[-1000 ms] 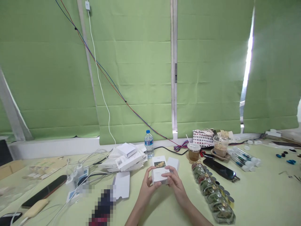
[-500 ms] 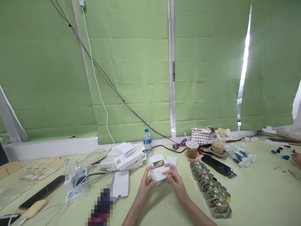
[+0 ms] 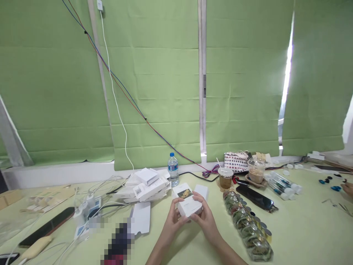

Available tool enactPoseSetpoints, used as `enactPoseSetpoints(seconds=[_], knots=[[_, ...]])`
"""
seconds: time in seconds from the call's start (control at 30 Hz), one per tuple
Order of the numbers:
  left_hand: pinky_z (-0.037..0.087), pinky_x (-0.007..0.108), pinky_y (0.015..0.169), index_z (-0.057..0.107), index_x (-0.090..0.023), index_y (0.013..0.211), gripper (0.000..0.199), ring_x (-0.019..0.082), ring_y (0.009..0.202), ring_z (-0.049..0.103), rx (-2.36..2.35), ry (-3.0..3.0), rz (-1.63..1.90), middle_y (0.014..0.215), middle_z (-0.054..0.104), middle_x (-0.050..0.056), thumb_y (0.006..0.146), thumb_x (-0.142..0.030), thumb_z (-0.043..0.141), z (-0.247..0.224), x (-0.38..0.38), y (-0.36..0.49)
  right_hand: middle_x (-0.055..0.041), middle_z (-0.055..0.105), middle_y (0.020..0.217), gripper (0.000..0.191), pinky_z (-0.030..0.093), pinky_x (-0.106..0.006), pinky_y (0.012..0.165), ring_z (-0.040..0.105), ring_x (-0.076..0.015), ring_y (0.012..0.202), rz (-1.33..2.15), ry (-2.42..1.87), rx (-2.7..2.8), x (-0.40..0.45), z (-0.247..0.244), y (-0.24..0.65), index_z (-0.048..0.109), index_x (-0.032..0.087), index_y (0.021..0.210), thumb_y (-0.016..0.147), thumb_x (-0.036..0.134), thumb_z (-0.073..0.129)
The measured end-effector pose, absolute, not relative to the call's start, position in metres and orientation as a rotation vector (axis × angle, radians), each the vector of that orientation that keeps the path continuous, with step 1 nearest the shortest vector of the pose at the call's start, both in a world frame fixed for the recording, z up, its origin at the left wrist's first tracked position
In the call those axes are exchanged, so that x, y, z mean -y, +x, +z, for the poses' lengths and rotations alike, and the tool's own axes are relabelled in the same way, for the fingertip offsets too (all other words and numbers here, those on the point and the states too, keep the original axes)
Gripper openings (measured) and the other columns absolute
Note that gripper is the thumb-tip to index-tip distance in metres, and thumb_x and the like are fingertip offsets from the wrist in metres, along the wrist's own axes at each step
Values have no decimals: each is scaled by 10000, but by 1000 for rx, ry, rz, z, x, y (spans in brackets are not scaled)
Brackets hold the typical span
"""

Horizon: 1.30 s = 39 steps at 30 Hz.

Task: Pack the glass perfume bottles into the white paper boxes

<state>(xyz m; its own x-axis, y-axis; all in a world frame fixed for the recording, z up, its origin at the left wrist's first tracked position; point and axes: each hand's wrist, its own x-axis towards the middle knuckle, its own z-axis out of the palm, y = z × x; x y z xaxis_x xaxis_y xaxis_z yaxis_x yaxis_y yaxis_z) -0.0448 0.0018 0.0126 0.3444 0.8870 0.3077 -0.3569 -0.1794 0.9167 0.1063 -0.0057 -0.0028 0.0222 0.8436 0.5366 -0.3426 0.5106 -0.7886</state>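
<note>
Both of my hands hold a small white box above the green table. My left hand grips its left side and my right hand its right side, with both thumbs at the near edge. Just beyond it lies a white piece with a dark picture of something yellow; whether it joins the box I cannot tell. Another white box lies behind my right hand. Flattened white boxes are piled to the left, with an opened white carton piece in front of them.
A water bottle stands behind the boxes. Wrapped packets form a row at right, near a cup, a black phone and clear tubes. Cables and a phone lie left. Another person's hand shows at far right.
The box in my hands has tilted, showing more of its plain white face. My right fingers have shifted round its right side, and my thumbs have come closer together at the near edge.
</note>
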Motion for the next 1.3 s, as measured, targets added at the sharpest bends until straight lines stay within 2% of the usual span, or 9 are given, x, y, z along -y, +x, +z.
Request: enactPoseSetpoints(seconds=[0.13,0.33,0.53,0.67,0.77,0.87,1.03,1.17,1.3], knots=[[513,357,742,459,-271,1080,514,239,844,656,-551,1298,1271,925,710,77,692,-426,758,13,2,-40,-108,496,1343,330,545,-383,807,497,-323,1206,1011,-548,1192,5,-3,107,627,252,910,692,460,760],[504,324,706,460,-279,1077,559,222,797,655,-509,1296,1295,863,716,57,659,-477,774,12,4,-37,-79,542,1154,315,557,-318,611,577,-287,1019,1005,-550,1165,3,-3,106,650,252,839,636,440,803],[509,376,748,434,-288,1105,486,235,789,674,-547,1271,1268,896,713,55,736,-440,712,9,-3,-43,-100,565,1199,342,541,-329,691,563,-285,1060,912,-614,1306,4,-2,110,705,265,958,817,553,586],[521,411,756,403,-324,1203,655,264,836,682,-483,1142,1237,1044,688,64,663,-418,760,4,-12,-46,-87,598,1170,305,514,-372,840,556,-283,1103,799,-630,1392,4,-2,110,719,284,964,869,510,537],[533,423,731,244,-418,1351,919,284,855,689,-484,1002,1235,1137,670,63,614,-438,794,3,-16,-45,-87,618,1107,291,541,-341,755,597,-266,1020,759,-639,1415,5,-1,109,726,278,918,877,492,532],[516,437,797,104,-385,1440,1006,293,899,688,-567,953,1280,1125,694,93,679,-451,758,8,-17,-48,-98,588,1208,332,551,-305,624,614,-263,985,767,-659,1469,7,-3,108,718,280,974,893,506,490],[486,414,910,86,-312,1468,1147,309,1089,621,-713,1158,1402,1204,653,124,602,-397,832,16,-22,-65,-63,384,1460,428,483,-359,928,528,-255,1184,656,-799,1447,2,-14,110,526,314,1293,914,502,459],[481,373,926,129,-295,1459,1046,306,1177,556,-799,1374,1349,1312,552,138,658,-381,796,6,-24,-67,-82,532,1262,431,425,-362,984,541,-233,1144,609,-942,1280,-8,-24,115,539,253,1231,920,529,426],[505,398,866,55,-316,1460,974,270,1010,646,-850,1534,1218,1322,517,135,737,-290,709,-10,-17,-57,-79,571,1129,485,427,-358,946,527,-245,1124,653,-937,1159,-15,-24,119,608,254,1138,888,617,404]])
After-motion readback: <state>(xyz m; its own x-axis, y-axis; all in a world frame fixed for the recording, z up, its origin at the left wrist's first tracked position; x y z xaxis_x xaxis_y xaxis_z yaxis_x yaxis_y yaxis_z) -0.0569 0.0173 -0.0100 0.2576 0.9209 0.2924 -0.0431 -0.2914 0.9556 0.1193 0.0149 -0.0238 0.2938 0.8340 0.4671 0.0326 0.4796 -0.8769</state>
